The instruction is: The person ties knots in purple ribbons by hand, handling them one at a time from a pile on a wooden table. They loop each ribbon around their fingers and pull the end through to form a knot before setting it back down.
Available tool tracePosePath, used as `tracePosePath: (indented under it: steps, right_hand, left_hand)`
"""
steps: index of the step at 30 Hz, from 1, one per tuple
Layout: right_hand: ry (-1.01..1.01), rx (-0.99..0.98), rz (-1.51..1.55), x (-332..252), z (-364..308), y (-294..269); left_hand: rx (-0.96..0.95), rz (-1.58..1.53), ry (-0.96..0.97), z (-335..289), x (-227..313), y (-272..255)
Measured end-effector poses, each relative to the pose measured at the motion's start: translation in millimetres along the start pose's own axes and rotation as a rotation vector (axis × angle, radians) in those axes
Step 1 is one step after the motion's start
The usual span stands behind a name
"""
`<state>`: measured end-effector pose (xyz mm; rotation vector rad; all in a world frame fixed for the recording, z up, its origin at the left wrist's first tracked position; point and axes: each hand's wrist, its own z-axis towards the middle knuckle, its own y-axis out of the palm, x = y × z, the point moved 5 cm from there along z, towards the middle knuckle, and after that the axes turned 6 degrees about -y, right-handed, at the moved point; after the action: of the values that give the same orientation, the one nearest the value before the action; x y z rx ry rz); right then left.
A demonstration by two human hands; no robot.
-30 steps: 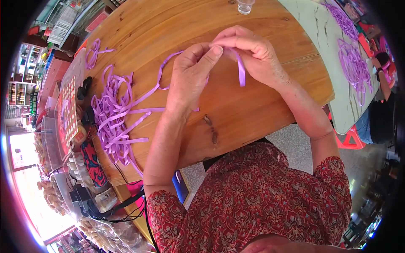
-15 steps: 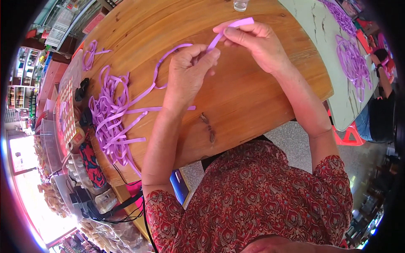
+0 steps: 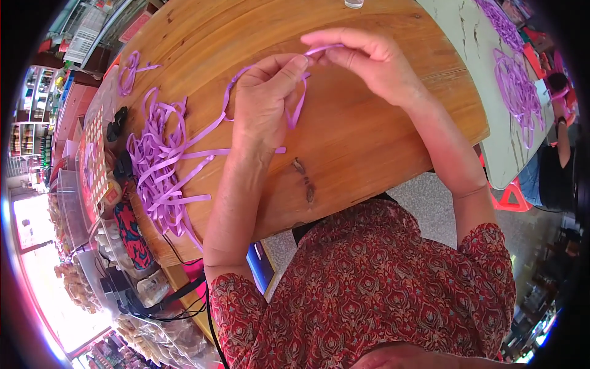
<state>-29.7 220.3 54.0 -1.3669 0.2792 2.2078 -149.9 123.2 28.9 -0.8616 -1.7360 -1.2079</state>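
Over the wooden table, my left hand [image 3: 264, 92] pinches a flat purple ribbon [image 3: 299, 109] between thumb and fingers, and a loop of it hangs below the fingertips. My right hand [image 3: 378, 64] is close by on the right, its thumb and curled fingers closed on a short stretch of the same ribbon. Some of its fingertips are hidden behind the thumb and ribbon. From behind my left hand the ribbon trails back to a loose heap of purple ribbons [image 3: 161, 157], left of my forearm. One loose ribbon end sticks out on the right of my left wrist.
A small purple bundle [image 3: 129, 75] lies at the far left of the wooden table [image 3: 369, 141]. A clear cup [image 3: 354, 3] stands at the far edge. On the pale table [image 3: 458, 37] at right are more purple ribbons [image 3: 516, 92], with another person beside it. Black cables [image 3: 178, 317] hang at left.
My right hand has shifted slightly, and the ribbon end that stuck up past its fingers has swung down. A ribbon loop now hangs beneath my left hand, which has moved slightly left.
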Motion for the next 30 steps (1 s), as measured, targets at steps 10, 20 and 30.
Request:
tracePosePath:
  steps: [10,20,30]
  right_hand:
    - [-0.056,-0.051,-0.265,-6.3,-1.1,1.2]
    - [-0.099,-0.071,-0.550,-8.2,-2.0,1.2]
    - [-0.083,-0.113,-0.589,-40.2,5.8,10.6]
  left_hand:
    - [0.236,0.261,0.353,-1.4,2.4,2.3]
    - [0.284,0.263,0.388,-3.7,3.6,-0.7]
    - [0.231,0.324,0.257,-4.1,6.6,-9.0]
